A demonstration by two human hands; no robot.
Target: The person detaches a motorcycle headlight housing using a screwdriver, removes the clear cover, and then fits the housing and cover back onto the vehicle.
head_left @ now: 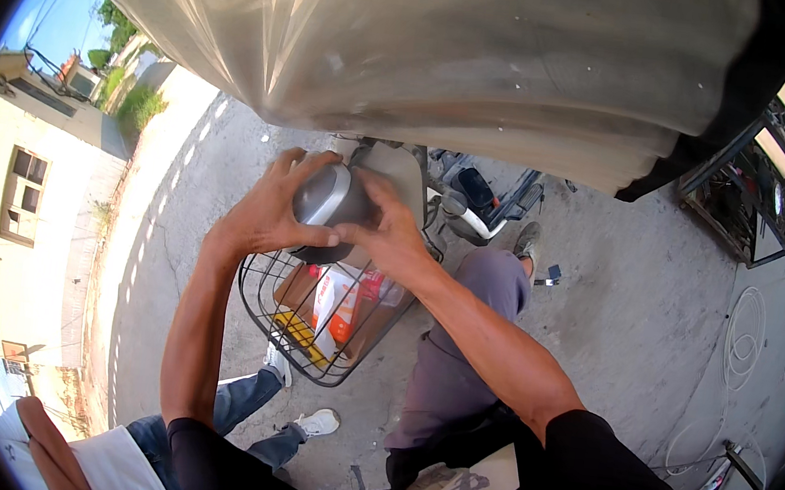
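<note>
Both my hands are wrapped around a rounded grey metal housing (326,198), like a headlamp shell, at the front of a small vehicle. My left hand (267,213) cups its left side, thumb along the lower edge. My right hand (392,233) grips its right side with fingers pressed on the shell. Directly below hangs a black wire basket (257,303) holding a white and orange bottle (334,301), a cardboard box (298,283) and something yellow (298,329).
A person in blue jeans and white shoes (316,422) sits at lower left, one hand (55,449) on white paper. Concrete ground lies all around. A black metal rack (761,193) stands at right, white cable coils (744,341) on the ground, a corrugated roof (432,48) overhead.
</note>
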